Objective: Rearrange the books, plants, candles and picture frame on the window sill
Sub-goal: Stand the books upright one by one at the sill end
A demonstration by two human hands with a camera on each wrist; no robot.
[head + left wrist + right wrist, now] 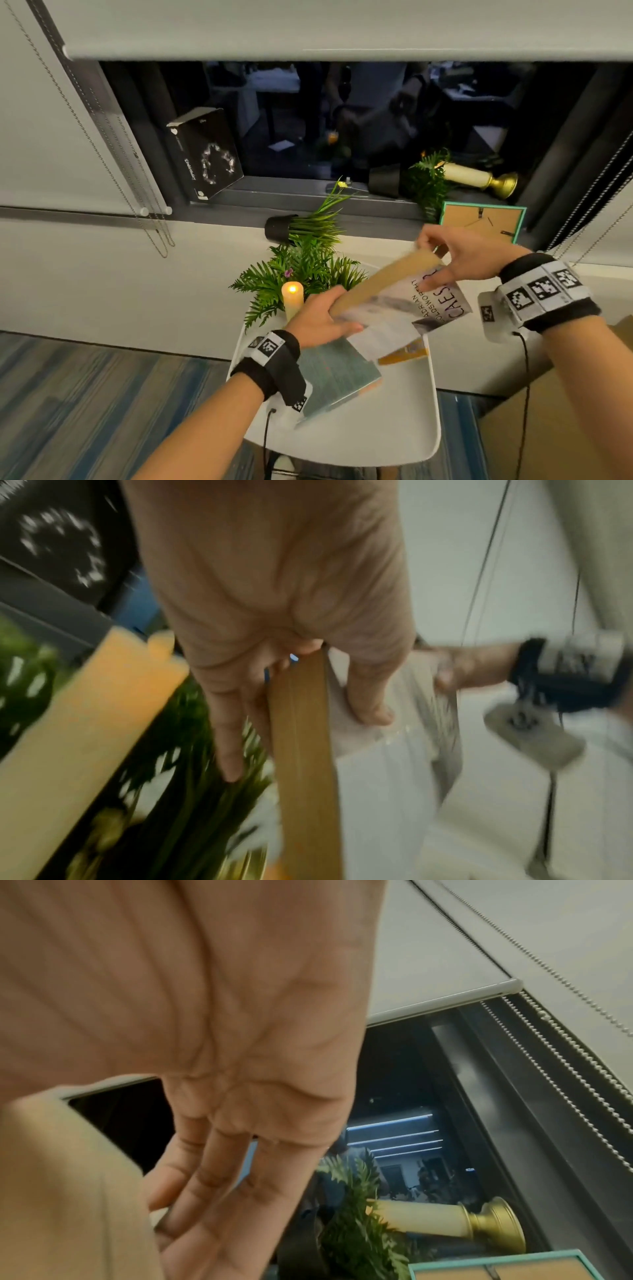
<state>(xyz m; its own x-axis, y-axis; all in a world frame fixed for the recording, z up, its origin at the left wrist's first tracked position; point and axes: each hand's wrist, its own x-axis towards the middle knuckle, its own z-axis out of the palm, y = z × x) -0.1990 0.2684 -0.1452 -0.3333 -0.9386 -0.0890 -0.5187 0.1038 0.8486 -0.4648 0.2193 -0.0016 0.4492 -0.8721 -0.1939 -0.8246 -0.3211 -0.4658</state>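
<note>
Both hands hold a thick "Caesar" book (404, 294) tilted above the small white table (370, 442). My left hand (320, 320) grips its lower left end, thumb on the cover and fingers (226, 739) behind the tan page edge (304, 764). My right hand (459, 257) holds the upper right end, fingers (219, 1191) curled on the page block (68, 1191). Under it lie a teal book (337, 380) and an orange-and-white book (404, 353). A lit candle (292, 301) stands beside a fern (301, 270). On the sill, a black book (205, 157) leans on the glass.
A black-potted plant (301, 226) lies tipped at the sill's (274, 195) front edge. At the right, another tipped plant (411, 181), a fallen candle in a gold holder (479, 178) and a teal picture frame (483, 222) showing its back. Blind chains (150, 219) hang on both sides.
</note>
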